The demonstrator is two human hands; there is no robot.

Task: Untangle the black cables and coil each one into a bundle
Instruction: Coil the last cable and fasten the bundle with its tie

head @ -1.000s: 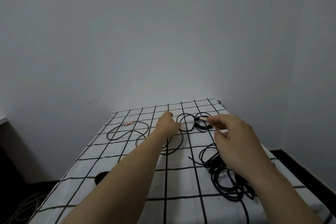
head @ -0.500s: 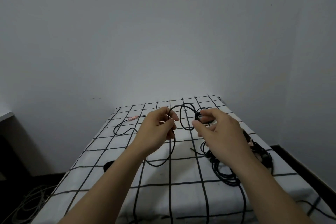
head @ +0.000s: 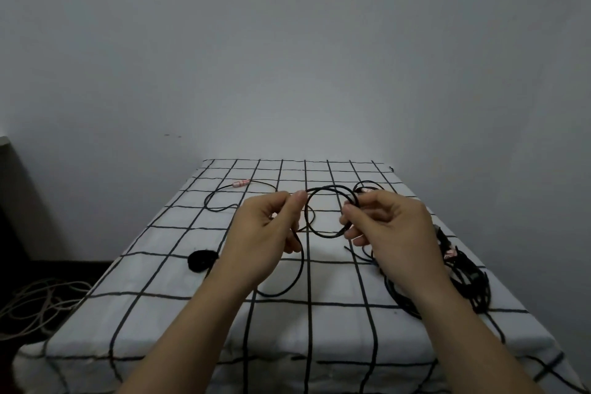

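— What are the hands doing now?
— I am seeing the left hand [head: 265,233] pinching the black cable [head: 324,236] between thumb and forefinger. The right hand [head: 390,227] is curling its fingers round the small loop of the same cable, above the middle of the table.
— And the other cables?
— A tangled black pile [head: 470,285] is lying at the right edge of the checked cloth [head: 160,265], partly behind the right wrist. A small black coil [head: 202,261] is lying at the left. A pink plug [head: 240,183] on a thin black lead is lying far left.
— The room?
— A plain grey wall [head: 287,57] is filling the back, and pale cords [head: 38,301] are lying on the floor at the left.
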